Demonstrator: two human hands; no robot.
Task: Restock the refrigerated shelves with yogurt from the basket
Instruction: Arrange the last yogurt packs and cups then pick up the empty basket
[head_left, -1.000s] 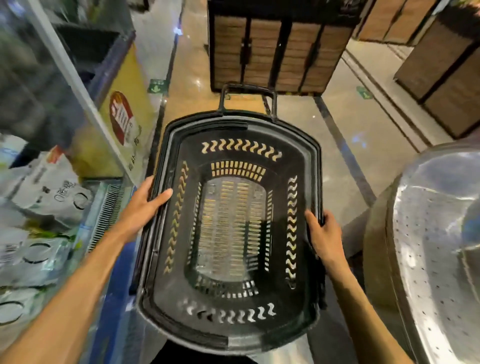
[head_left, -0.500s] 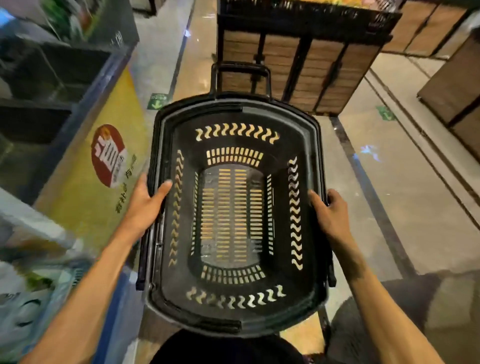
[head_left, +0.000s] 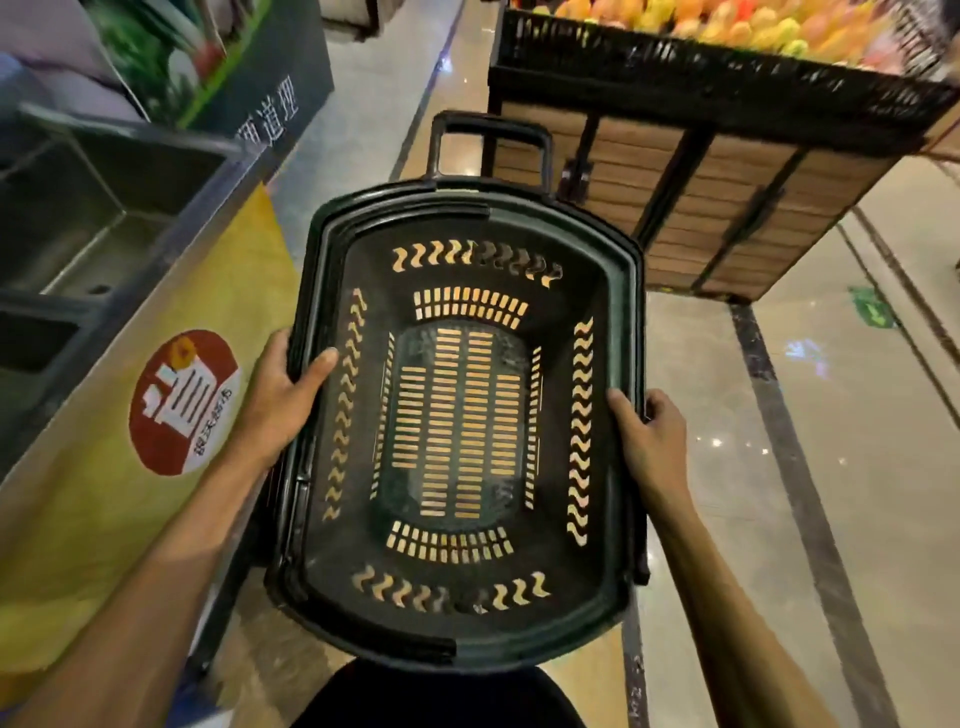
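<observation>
Basket, black and slotted, is clasped at its side rims by left hand and right hand.

You are holding the black, slotted basket by its long rims, just right of the yellow counter.

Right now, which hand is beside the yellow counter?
The left hand, gripping the basket rim next to the yellow counter; the right hand grips the opposite rim, above bare floor.
</observation>
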